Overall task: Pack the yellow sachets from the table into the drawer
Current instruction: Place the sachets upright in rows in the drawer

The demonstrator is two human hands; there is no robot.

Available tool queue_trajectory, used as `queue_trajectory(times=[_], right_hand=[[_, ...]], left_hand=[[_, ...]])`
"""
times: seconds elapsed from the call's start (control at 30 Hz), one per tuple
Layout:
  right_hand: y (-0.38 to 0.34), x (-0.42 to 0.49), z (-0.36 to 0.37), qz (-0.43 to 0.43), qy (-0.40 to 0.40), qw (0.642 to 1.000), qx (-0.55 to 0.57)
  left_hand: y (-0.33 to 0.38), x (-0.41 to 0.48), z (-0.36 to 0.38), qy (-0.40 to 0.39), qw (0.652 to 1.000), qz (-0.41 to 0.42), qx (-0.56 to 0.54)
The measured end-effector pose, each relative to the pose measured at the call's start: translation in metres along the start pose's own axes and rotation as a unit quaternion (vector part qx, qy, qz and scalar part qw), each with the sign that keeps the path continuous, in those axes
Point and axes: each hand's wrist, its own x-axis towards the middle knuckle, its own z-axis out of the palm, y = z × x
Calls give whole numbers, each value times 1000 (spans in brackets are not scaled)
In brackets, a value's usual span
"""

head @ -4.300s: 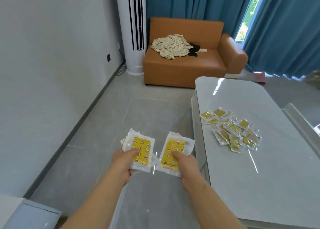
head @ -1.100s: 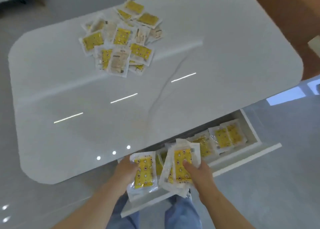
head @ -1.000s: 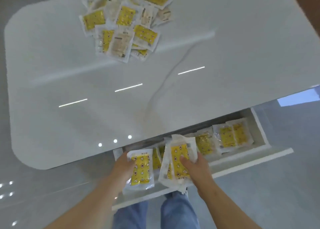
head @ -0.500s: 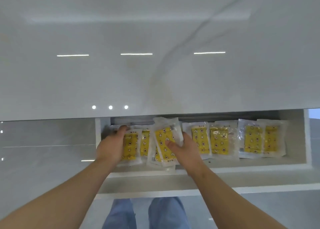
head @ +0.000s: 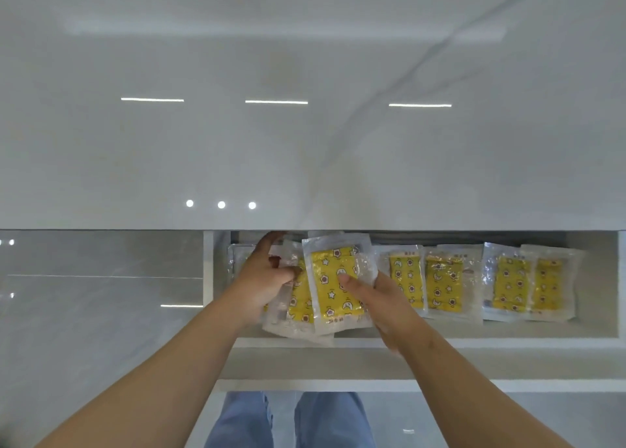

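The white drawer (head: 389, 342) stands pulled out under the table edge. Several yellow sachets (head: 443, 283) in clear wrappers lie in a row along its right half. My right hand (head: 382, 309) grips a small stack of yellow sachets (head: 335, 285) over the drawer's left part, thumb on the top one. My left hand (head: 262, 285) is at the drawer's left end, fingers curled on sachets (head: 298, 303) there, partly hiding them. The pile on the table is out of view.
The glossy white tabletop (head: 305, 126) fills the upper view and overhangs the back of the drawer. Grey floor tiles (head: 95, 295) lie to the left. My legs in blue jeans (head: 288, 420) stand below the drawer front.
I turned from the floor side to the open drawer and bent close over it. Both hands carried their sachets down into the drawer's left end; the left hand has pushed further in.
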Motion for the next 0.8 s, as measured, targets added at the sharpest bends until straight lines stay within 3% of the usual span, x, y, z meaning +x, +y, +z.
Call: queue_trajectory(times=[0.1, 0.3, 0.37, 0.47, 0.53, 0.67, 0.77, 0.8], right_hand=[[3, 1, -5, -3, 68, 995, -72], [18, 15, 0, 32, 112, 967, -225], [24, 21, 3, 8, 126, 949, -287], [24, 20, 8, -19, 154, 919, -362], [23, 16, 10, -32, 174, 890, -421], [25, 16, -1, -65, 178, 827, -529], [25, 15, -12, -89, 154, 810, -559], [24, 14, -15, -90, 147, 804, -569]], left_hand=[[-5, 4, -1, 83, 991, 37, 101], [-26, 9, -5, 126, 932, 69, 332], [-28, 11, -2, 147, 888, 83, 428], [-28, 10, 0, 176, 787, 113, 580], [-29, 9, 0, 176, 745, 123, 632], [-24, 13, 13, 121, 756, 243, 595], [-9, 25, 32, -10, 808, 219, 547], [-5, 30, 37, -48, 804, 207, 555]])
